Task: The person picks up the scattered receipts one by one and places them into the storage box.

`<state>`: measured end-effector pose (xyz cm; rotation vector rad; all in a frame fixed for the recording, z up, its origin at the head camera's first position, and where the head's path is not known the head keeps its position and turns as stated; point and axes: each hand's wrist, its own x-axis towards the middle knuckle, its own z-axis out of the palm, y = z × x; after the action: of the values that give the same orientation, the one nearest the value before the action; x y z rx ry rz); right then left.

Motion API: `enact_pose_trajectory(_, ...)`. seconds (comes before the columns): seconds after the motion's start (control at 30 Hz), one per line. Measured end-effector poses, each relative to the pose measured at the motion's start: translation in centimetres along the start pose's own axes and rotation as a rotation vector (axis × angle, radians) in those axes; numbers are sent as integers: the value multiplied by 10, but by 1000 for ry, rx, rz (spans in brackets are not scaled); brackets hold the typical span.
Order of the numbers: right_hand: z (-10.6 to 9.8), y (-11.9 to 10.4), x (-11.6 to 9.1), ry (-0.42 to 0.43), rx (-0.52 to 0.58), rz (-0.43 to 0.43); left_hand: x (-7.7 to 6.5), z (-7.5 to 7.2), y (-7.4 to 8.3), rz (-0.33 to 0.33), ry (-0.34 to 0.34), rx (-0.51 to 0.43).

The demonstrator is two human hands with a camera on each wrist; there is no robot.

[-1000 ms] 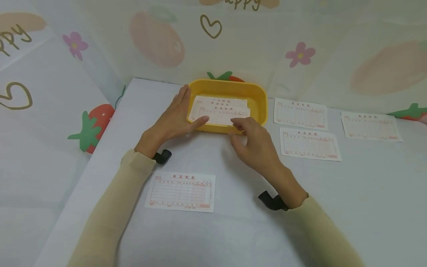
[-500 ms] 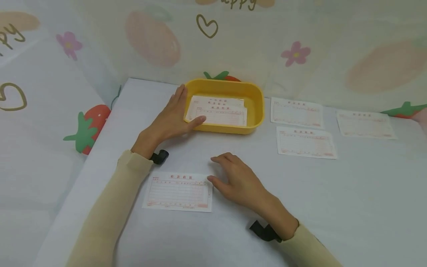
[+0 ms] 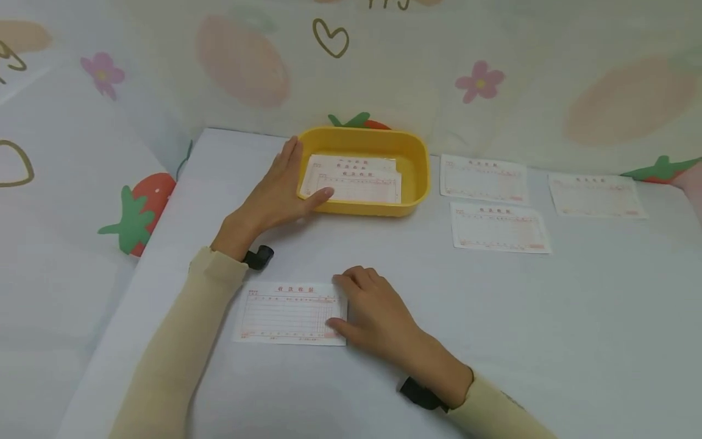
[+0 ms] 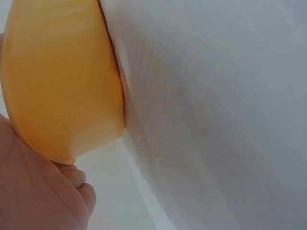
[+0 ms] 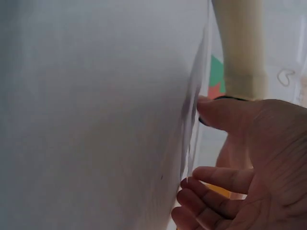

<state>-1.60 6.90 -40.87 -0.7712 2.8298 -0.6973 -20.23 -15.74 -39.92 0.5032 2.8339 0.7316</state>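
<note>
Two stacked, offset receipt slips or more, white with red print, lie in a yellow plastic tray. My left hand holds the tray's near left corner, thumb over the front rim and fingers along the left end. The left wrist view shows the tray's outer wall resting in that hand. A single receipt slip lies flat on the table, its right end under my right hand. Thumb and fingers there stand apart at the slip's edge. In the right wrist view, a thin paper edge bulges between them.
To the tray's right lie three more receipt slips: one at the back, one in front of it and one farther right. A patterned cloth wall stands behind the white table.
My right hand has left the tray and moved down toward me to the nearest slip's right end. The left hand stays on the tray. The whole view has shifted slightly.
</note>
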Motion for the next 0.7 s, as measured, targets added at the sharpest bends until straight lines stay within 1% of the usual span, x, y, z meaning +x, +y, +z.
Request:
enact_pose_trajectory(0.1, 2, -3, 0, 23, -36, -26, -1, -1, -1, -7, 0, 6)
enact_pose_trajectory(0.37, 5, -7, -1, 26, -38, -18, -1, -2, -1, -4, 5, 12)
enact_pose_trajectory(0.53, 8, -8, -4, 50, -65, -36, -1, -2, -1, -4, 4, 10)
enact_pose_trajectory(0.6, 9, -9, -4, 58, -77, -35, -1, -2, -1, -4, 7, 8)
enact_pose_trajectory(0.7, 10, -10, -4, 56, -65, -14, 0, -1, -2, -3, 8, 9)
